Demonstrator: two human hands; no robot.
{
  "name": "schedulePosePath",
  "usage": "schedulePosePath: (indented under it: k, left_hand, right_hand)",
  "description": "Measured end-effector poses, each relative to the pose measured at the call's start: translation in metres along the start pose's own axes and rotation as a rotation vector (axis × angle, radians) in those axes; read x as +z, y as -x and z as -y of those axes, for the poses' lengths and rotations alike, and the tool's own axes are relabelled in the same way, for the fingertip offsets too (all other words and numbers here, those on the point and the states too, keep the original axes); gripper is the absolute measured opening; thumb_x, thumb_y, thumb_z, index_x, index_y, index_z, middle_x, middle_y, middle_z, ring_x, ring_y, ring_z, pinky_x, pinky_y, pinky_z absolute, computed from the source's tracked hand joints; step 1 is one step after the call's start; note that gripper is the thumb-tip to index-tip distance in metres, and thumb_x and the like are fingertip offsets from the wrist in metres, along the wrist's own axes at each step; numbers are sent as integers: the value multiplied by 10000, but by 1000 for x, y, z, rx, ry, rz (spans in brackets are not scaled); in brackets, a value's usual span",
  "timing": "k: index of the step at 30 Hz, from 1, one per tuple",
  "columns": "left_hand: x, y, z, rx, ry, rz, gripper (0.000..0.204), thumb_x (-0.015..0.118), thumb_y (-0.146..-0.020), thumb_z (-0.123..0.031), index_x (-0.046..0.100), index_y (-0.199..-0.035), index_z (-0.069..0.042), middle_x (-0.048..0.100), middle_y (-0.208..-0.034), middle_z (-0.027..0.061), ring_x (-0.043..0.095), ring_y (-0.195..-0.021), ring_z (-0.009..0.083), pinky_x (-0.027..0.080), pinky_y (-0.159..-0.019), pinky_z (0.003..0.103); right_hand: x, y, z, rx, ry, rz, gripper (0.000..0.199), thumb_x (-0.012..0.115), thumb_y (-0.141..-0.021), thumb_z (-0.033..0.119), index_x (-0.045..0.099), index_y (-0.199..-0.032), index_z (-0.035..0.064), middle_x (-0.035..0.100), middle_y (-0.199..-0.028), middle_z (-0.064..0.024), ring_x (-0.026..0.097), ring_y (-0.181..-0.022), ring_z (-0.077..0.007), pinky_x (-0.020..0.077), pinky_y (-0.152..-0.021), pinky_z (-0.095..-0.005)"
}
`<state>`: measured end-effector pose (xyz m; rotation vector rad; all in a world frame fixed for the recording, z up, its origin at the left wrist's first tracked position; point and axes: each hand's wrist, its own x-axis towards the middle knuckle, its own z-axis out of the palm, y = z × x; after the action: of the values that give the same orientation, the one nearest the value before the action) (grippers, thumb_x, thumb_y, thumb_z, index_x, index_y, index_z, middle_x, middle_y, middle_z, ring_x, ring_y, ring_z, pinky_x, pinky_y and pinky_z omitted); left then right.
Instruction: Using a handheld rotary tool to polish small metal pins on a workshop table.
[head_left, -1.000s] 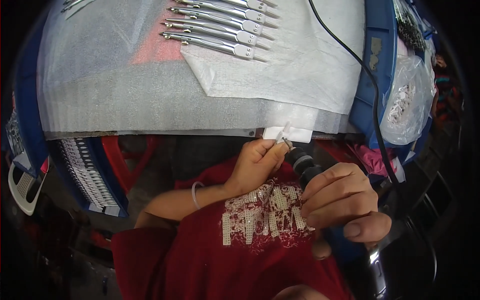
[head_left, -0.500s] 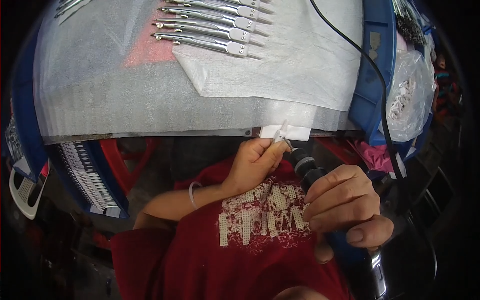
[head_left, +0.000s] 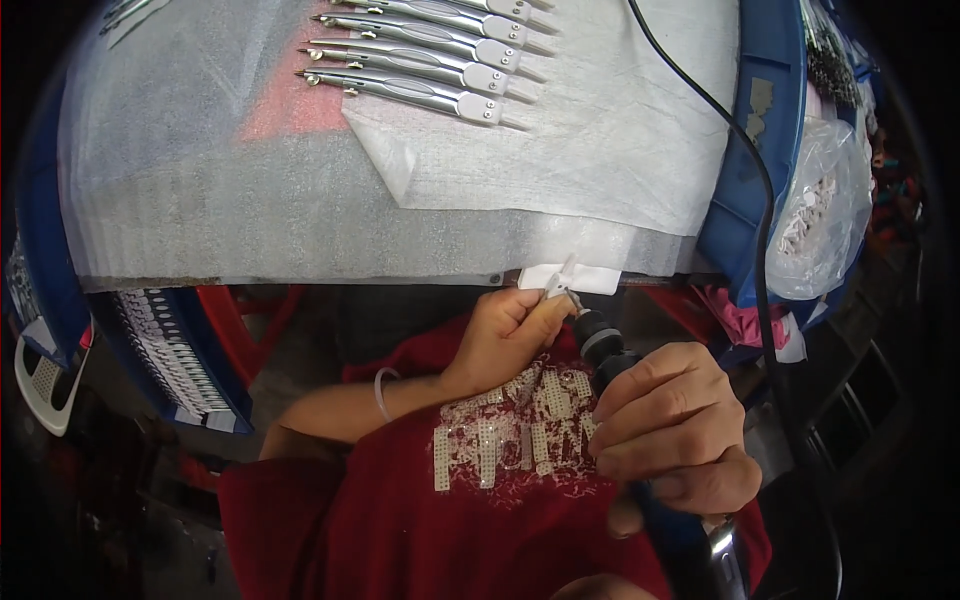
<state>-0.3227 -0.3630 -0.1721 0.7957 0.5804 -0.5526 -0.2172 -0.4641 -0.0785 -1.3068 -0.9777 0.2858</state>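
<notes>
At the near table edge, my left hand (head_left: 508, 335) is closed around a small grey compass head (head_left: 559, 283) with a pointed stem. It rests by a white pad (head_left: 600, 279) on the edge. My right hand (head_left: 685, 425) wraps round a dark power screwdriver (head_left: 606, 345) tilted up to the left. Its tip meets or nearly meets the piece beside my left fingertips; exact contact is too small to tell. Farther off, several silver drawing compasses (head_left: 400, 95) lie side by side, grey heads to the right.
White foam sheet (head_left: 600, 150) covers the table. A black cable (head_left: 745, 135) runs down the right side, past a blue crate (head_left: 735, 240) and a clear bag of small parts (head_left: 808, 225). Below left stands a blue tray of metal parts (head_left: 185, 350), near a red stool (head_left: 245, 330).
My right hand and the screwdriver have shifted slightly left. My left hand keeps its grip on the compass head. The whole table sits a little lower in view.
</notes>
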Motion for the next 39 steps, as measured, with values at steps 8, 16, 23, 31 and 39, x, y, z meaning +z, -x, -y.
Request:
schedulePosePath:
  k: [8, 16, 23, 31, 39]
  left_hand:
    - [-2, -2, 4, 13, 56, 26, 219, 549, -957, -159, 665, -913, 21, 526, -624, -48, 438, -574, 9, 351, -492, 188]
    - [-1, 0, -2, 1, 111, 36, 217, 524, -969, -154, 650, -938, 20, 507, -638, -56, 412, -566, 9, 336, -493, 180]
    - [-3, -1, 4, -28, 135, 16, 219, 519, -970, -150, 640, -895, 15, 505, -641, -55, 411, -571, 10, 340, -498, 182]
    - [-4, -3, 5, -26, 97, 19, 232, 535, -964, -158, 627, -829, 6, 501, -620, -59, 407, -568, 9, 341, -493, 189]
    - [-3, -4, 9, 6, 110, 12, 252, 535, -965, -166, 615, -795, 0, 493, -612, -61, 395, -559, 9, 328, -480, 193]
  right_hand:
    - [-4, 0, -3, -21, -10, 17, 387, 758, -795, 245, 421, -928, 106, 657, -744, -76, 655, -602, -160, 535, -503, -248]
    - [5, 0, 3, -40, -53, -106, 388, 781, -752, 133, 476, -977, 51, 635, -690, -128, 622, -541, -222, 531, -493, -310]
    - [8, 1, -1, -54, -75, -105, 386, 783, -747, 120, 470, -962, 51, 634, -685, -134, 624, -551, -224, 532, -503, -315]
    - [8, -2, -4, -65, -72, -89, 345, 787, -735, 106, 486, -892, 42, 629, -679, -134, 619, -551, -213, 523, -498, -302]
    - [12, -3, -9, -101, -76, -114, 320, 779, -738, 100, 480, -830, 31, 628, -685, -139, 612, -547, -218, 507, -477, -295]
